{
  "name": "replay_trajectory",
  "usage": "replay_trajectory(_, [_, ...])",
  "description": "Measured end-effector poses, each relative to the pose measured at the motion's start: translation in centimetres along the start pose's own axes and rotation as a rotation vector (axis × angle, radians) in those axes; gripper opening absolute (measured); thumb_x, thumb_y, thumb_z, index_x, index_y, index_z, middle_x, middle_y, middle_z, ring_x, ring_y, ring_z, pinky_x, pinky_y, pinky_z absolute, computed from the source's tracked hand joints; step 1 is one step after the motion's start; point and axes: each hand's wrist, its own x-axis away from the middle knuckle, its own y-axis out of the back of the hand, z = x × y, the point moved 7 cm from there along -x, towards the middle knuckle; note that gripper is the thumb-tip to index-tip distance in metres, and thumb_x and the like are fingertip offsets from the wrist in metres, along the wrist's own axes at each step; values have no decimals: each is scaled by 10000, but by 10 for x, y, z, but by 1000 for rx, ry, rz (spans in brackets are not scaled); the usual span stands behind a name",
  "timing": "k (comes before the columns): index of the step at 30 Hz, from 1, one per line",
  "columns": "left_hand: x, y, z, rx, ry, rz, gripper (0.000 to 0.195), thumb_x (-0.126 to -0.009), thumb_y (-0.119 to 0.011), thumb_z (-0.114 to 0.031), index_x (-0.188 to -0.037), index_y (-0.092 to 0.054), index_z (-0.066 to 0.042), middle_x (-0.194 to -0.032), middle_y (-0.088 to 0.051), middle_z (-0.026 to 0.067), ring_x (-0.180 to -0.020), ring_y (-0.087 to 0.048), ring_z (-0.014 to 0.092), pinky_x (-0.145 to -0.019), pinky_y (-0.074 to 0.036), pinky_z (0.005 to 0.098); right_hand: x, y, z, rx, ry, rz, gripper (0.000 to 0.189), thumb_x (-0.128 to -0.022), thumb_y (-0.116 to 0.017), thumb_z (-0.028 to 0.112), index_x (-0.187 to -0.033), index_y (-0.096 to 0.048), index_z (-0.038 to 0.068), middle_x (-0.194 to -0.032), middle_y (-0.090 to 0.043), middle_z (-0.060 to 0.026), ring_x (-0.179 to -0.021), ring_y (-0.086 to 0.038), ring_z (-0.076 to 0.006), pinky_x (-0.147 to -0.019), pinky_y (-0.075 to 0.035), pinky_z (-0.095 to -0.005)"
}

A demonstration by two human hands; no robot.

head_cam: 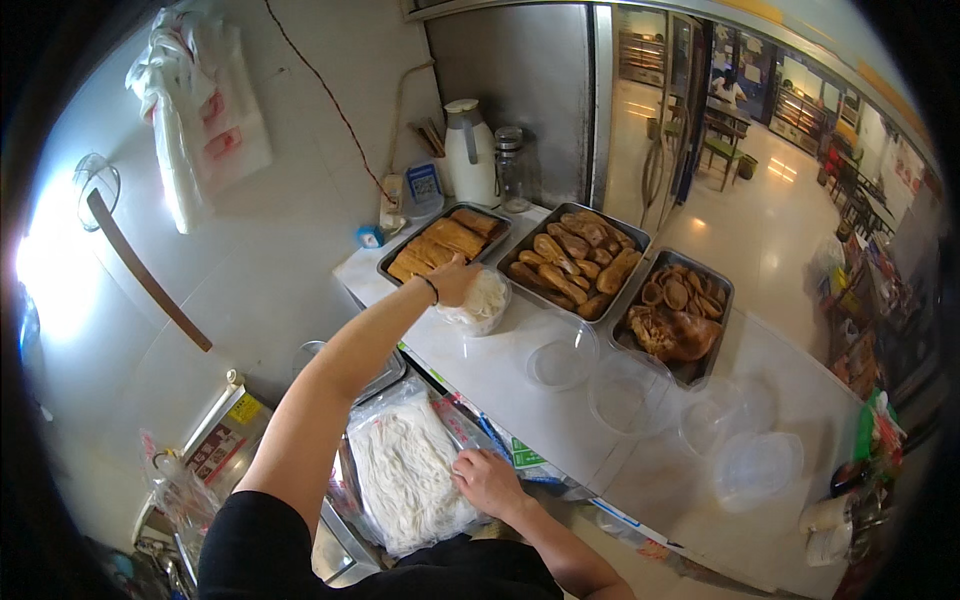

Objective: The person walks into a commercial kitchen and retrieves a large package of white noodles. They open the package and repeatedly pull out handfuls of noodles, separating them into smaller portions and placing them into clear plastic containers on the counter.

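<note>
My left hand [453, 282] reaches across the counter to a clear plastic bowl [487, 324] of white noodles [484, 296]. It is at the bowl's far left rim; its fingertips are partly hidden, so I cannot tell whether it grips. Close to my body lies an opened clear plastic bag [401, 390] packed with white noodles [409, 472]. The curled fingers of my right hand [489, 480] hold the bag's right edge. Empty clear bowls [559, 360] [630, 401] stand on the white counter [480, 367], to the right of the filled one.
Metal trays hold brown tofu-like slabs [450, 240], browned pieces of food [577, 259] and braised meat [675, 330]. A white thermos jug [469, 150] and a glass jar [512, 172] stand behind. More clear containers [757, 469] sit at right. A person [727, 88] is in the room beyond.
</note>
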Motion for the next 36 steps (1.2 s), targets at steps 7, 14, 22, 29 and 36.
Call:
replay_trajectory(7, [12, 42, -7, 238, -119, 93, 760, -615, -689, -151, -1294, -365, -40, -1148, -534, 176, -1069, -503, 291, -899, -405, 337, -8, 4, -2, 5, -1, -11, 130, -712, -638, 143, -804, -574, 75, -859, -552, -47, -785, -556, -236, -689, -464, -326])
replay_trajectory(14, [47, 80, 2, 372, -130, -359, 251, -729, -572, -128, -959, -623, -40, -913, -627, 130, -821, -589, 273, -713, -473, 335, -38, 14, -4, 57, 31, 7, 139, -707, -640, 124, -794, -538, 90, -849, -555, -52, -761, -558, -244, -648, -463, -349])
replay_trajectory(22, [102, -33, 59, 791, 618, -669, 334, -790, -551, -315, -839, -547, 15, -677, -602, 186, -656, -607, 316, -571, -485, 395, -137, 90, -35, 64, -15, -308, 225, -752, -575, 77, -972, -547, 37, -972, -553, -153, -897, -544, -330, -756, -459, -391])
replay_trajectory(29, [82, -90, -5, 2012, 644, -454, 320, -826, -550, -239, -960, -456, 36, -855, -545, 141, -615, -634, 272, -486, -543, 331, -225, 69, -126, 303, -93, -171, 395, -807, -537, 161, -1163, -479, 0, -1213, -454, -225, -1098, -449, -376, -921, -379, -395])
replay_trajectory(36, [76, -100, -7, 2132, 641, -624, 133, -826, -514, -92, -832, -394, -36, -834, -499, 111, -667, -637, 298, -551, -563, 360, -227, 14, -163, 281, -299, 153, 441, -836, -506, 267, -1218, -467, 52, -1231, -465, -197, -1114, -461, -343, -925, -381, -399])
